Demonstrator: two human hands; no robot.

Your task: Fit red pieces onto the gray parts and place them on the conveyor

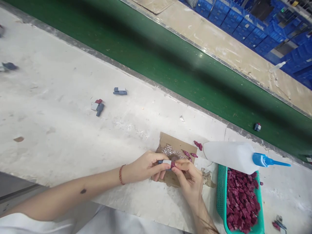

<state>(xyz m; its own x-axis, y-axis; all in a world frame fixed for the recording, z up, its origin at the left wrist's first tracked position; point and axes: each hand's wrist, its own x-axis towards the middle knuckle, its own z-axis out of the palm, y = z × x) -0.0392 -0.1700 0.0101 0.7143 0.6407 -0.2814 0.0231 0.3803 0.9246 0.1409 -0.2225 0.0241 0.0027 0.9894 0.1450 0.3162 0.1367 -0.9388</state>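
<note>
Over a piece of brown cardboard, my left hand is closed on a small blue-grey and white plastic part. My right hand pinches a maroon plastic piece against the end of that part; the two touch. Whether they are joined I cannot tell, as fingertips cover much of both. Several loose maroon pieces lie on the cardboard's right side, near a patch of shiny, clear residue. To the right, a green basket holds many maroon pieces.
A white bottle with a blue nozzle lies across the basket's far end. Beyond the white table runs a green conveyor belt, carrying a small assembled part. Other grey parts are scattered on the table. Blue crates stand at the back.
</note>
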